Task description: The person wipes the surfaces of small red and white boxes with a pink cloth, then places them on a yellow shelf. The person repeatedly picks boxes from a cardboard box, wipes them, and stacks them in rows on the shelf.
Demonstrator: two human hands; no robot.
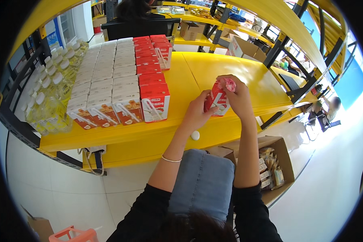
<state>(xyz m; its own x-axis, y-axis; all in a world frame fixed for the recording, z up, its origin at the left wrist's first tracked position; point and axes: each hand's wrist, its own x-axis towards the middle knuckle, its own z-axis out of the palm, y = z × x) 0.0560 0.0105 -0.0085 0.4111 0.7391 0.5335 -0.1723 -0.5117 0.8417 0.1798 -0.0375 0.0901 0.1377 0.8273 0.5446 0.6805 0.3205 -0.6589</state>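
Note:
My left hand (pixel 199 110) grips the lower left side of a red and white drink carton (pixel 219 103), held tilted over the front part of the yellow shelf (pixel 181 121). At the carton's top, my right hand (pixel 239 93) holds a crumpled pink and white cloth or tissue (pixel 227 84) against it. To the left stand rows of cartons: red-topped ones (pixel 154 101) nearest my hands, then white-topped ones with brown fronts (pixel 128 106). Straws are fixed to the fronts of several.
Clear bottles of yellow drink (pixel 57 93) crowd the shelf's left end. Below right, an open cardboard box (pixel 282 151) holds packaged goods. A pink plastic stool (pixel 74 234) stands on the floor at lower left. Across the shelf, a person (pixel 133 10) sits near a black chair back (pixel 137 28).

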